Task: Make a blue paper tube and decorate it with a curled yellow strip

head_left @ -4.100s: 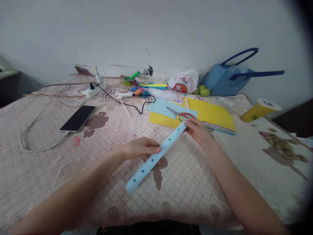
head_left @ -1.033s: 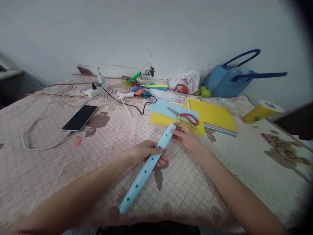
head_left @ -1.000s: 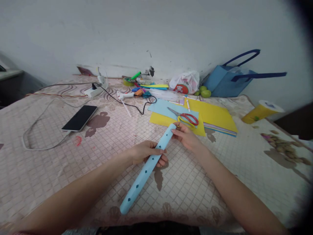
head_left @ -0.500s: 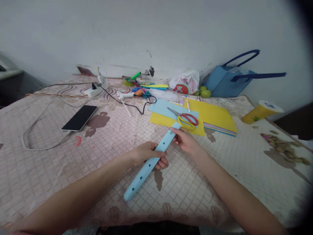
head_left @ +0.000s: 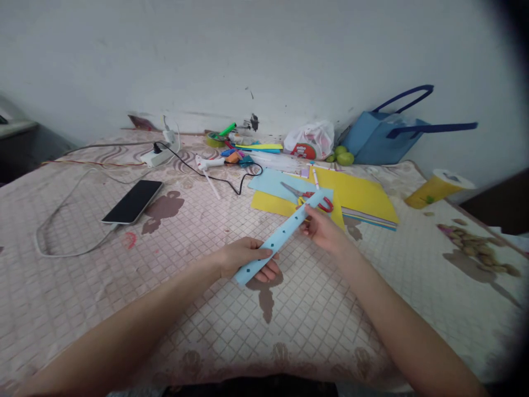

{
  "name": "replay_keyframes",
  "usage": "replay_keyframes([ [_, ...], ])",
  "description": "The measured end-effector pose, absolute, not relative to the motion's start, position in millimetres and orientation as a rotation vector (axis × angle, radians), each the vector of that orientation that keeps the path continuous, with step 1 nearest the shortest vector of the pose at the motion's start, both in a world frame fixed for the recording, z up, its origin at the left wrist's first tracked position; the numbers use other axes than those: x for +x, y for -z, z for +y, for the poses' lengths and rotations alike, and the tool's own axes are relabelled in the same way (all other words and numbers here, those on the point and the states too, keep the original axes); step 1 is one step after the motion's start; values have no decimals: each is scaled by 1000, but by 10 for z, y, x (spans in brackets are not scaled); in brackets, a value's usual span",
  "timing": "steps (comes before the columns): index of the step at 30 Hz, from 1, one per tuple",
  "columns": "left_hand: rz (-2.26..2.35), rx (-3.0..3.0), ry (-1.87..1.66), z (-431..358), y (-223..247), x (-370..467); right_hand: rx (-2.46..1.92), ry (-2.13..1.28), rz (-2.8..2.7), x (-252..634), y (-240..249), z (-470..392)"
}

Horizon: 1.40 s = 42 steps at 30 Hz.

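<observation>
A light blue paper strip (head_left: 284,234) with a row of dark dots slants above the table. My left hand (head_left: 250,259) is closed around its lower part, thumb on top and fingers beneath. Near the upper end, my right hand (head_left: 324,229) pinches the strip between thumb and fingers. That end covers part of the scissors (head_left: 326,204), which have one red and one yellow handle. They lie on a light blue sheet (head_left: 268,181) and a yellow sheet (head_left: 273,204).
A phone (head_left: 133,202) with a charging cable lies at left. Behind are a power strip (head_left: 156,158), a white glue gun (head_left: 210,163), a plastic bag (head_left: 309,140) and a blue bag (head_left: 366,138). Stacked yellow paper (head_left: 359,190), a yellow roll (head_left: 438,188) and peanuts (head_left: 479,251) sit at right.
The strip has slid up and right through my left hand, leaving a shorter length below it. My right hand has moved slightly right, and the strip's top now overlaps the scissors.
</observation>
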<state>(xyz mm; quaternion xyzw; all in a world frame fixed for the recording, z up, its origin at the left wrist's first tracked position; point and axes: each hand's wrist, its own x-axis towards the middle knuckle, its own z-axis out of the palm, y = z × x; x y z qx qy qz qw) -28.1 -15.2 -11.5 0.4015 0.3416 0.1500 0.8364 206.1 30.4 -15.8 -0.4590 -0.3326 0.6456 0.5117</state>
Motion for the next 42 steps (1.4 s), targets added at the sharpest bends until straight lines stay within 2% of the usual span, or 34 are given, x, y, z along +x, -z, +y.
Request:
replay_keyframes([
  [8,746,797,-348,-138,114,-278,-1146,-1702,-1035,1677,249,62],
  [19,676,939,-186,-111,145,-337,-1191,-1464,-836,1980,184,281],
  [26,573,931,-281,-106,109,-340,-1168,-1532,-883,1959,154,248],
  [33,709,794,-429,-175,156,-233,-1129,-1619,-1057,1653,211,22],
  [42,745,804,-301,-221,127,-240,-1124,-1538,-858,1750,174,150],
])
